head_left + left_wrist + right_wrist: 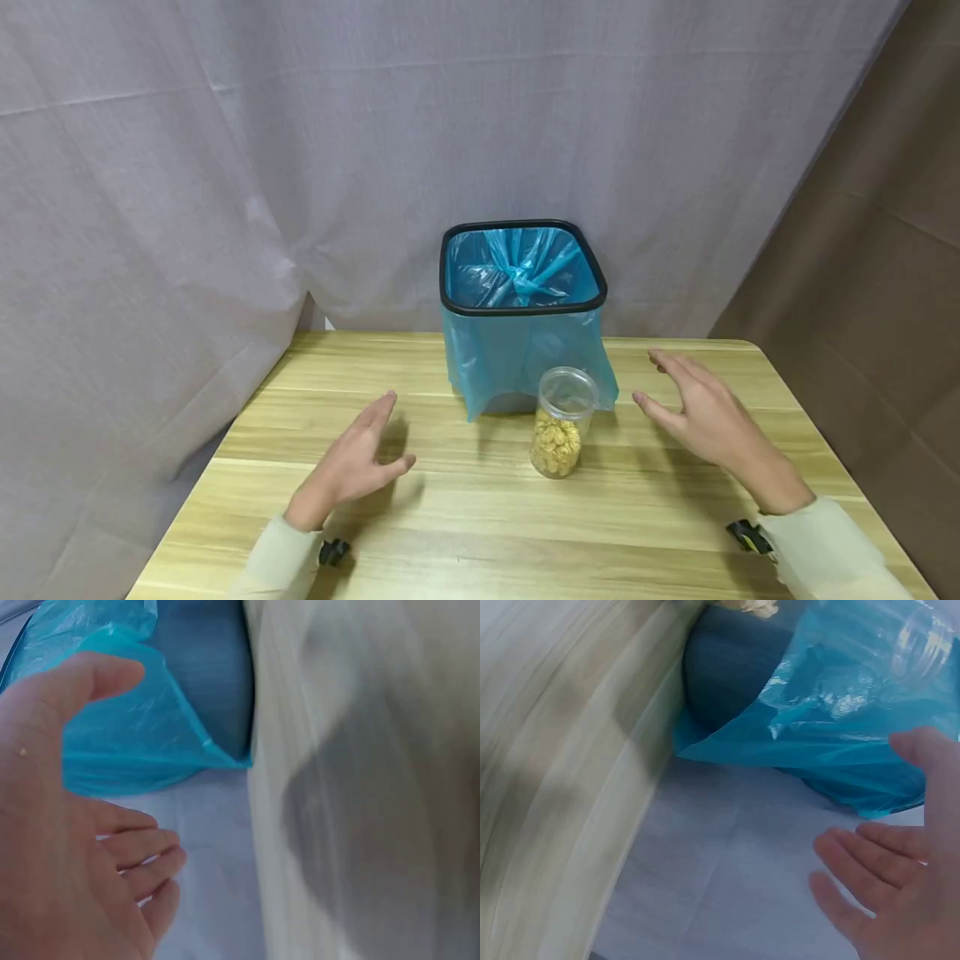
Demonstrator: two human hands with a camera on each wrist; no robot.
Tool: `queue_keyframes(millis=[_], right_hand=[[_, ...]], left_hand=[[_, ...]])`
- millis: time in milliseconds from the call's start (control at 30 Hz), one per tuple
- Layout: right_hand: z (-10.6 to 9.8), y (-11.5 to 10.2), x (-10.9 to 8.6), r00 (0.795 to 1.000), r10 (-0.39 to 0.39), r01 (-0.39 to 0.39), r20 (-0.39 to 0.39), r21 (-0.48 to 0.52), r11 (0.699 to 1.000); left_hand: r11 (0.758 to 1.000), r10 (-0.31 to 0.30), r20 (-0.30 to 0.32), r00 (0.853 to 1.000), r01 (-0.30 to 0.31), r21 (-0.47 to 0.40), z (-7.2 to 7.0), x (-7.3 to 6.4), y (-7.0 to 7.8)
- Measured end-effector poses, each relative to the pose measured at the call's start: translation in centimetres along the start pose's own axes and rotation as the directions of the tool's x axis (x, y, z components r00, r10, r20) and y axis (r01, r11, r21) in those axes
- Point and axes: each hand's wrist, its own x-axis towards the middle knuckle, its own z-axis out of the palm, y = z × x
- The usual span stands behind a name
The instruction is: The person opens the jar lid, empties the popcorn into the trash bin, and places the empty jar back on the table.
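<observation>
In the head view a dark bin with a black rim [522, 312] stands at the back of the table, lined with a blue plastic bag [487, 358] whose edge hangs down outside. The bag is gathered into a knot inside. In front of its right side stands a clear jar [558, 425], upright, its lower part filled with yellow pieces. My left hand [352, 462] hovers left of the bin with fingers extended and thumb apart, holding nothing. Over the table to the right of the jar, my right hand [701, 412] is likewise spread and holds nothing.
The wooden table [450, 533] has a rounded far right corner. Behind it hangs a grey curtain [375, 167], and a brown curtain [862, 333] runs along the right side. Black wrist devices [748, 536] sit under both sleeves.
</observation>
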Motion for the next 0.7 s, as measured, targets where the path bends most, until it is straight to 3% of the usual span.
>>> queue_keyframes(millis=[200,400,700], right_hand=[[-0.1,-0.6,-0.1,1.0,-0.004,0.005,-0.007,0.122,0.993],[-0.5,-1.6,0.2,0.999,-0.016,0.008,0.042,0.185,0.983],[0.1,-2.9,0.8,0.991,-0.086,0.056,0.102,0.27,0.961]], left_hand=[[0.986,0.033,0.047,0.998,-0.025,-0.165,1.7,0.1,1.3],[0.959,0.08,0.085,0.993,-0.054,-0.28,3.1,0.5,2.9],[0.905,0.182,0.153,0.971,-0.105,-0.412,5.5,1.9,5.6]])
